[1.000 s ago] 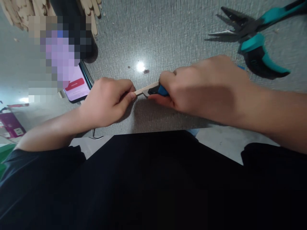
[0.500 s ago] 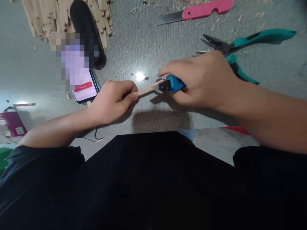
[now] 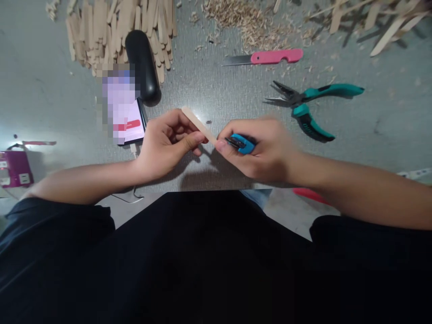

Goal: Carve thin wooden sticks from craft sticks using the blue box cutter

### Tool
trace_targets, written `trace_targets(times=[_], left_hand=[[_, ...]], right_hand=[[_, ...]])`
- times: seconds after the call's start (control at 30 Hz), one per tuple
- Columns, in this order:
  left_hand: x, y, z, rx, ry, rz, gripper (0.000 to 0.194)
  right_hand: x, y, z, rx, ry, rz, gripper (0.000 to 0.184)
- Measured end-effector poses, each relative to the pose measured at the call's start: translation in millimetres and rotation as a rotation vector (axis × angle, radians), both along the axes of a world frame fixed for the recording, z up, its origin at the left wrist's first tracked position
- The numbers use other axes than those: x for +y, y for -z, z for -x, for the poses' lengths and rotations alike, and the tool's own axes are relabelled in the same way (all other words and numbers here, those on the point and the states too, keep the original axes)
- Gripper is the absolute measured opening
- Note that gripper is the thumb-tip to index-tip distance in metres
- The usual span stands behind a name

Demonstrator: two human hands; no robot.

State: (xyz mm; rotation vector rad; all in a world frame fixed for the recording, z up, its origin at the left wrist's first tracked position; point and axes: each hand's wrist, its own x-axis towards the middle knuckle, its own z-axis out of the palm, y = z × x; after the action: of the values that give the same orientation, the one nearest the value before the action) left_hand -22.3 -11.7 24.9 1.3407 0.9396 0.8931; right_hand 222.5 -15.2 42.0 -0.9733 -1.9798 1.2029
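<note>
A pale wooden craft stick (image 3: 200, 125) slants between my two hands above the table. My left hand (image 3: 168, 141) is closed on it, the thumb against its lower part and the fingers curled behind. My right hand (image 3: 259, 146) pinches the stick's lower right end between thumb and forefinger. In that same right palm sits a blue-and-black cutter (image 3: 243, 143), its black front end pointing left; most of its body is hidden by the fingers. The right hand is slightly blurred.
Many craft sticks (image 3: 96, 33), a black case (image 3: 143, 67) and a phone (image 3: 133, 121) on a cable lie left. Beyond my hands are wood shavings (image 3: 243, 22), a pink-handled knife (image 3: 276, 56) and teal-handled pliers (image 3: 312, 99). More sticks (image 3: 388, 36) lie far right.
The stick has swung to a steeper slant, its far end now up beside my left hand. My right hand has turned and drawn the cutter back, now pinching the stick's end. The camera view has shifted.
</note>
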Motion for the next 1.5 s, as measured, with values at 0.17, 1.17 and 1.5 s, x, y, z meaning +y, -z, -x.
trace_targets(times=[0.17, 1.17, 1.5], left_hand=[[-7.0, -3.0, -2.9, -0.013, 0.011, -0.015, 0.050], [-1.8, 4.8, 3.1, -0.204, 0.025, 0.045, 0.028], [-8.9, 6.7, -3.6, 0.116, -0.092, 0.021, 0.043]], right_hand=[[-3.3, 1.1, 5.7, -0.004, -0.037, 0.073, 0.023], [15.4, -7.6, 10.9, -0.023, 0.101, 0.292, 0.019], [4.4, 3.4, 30.1, 0.084, 0.304, 0.375, 0.023]])
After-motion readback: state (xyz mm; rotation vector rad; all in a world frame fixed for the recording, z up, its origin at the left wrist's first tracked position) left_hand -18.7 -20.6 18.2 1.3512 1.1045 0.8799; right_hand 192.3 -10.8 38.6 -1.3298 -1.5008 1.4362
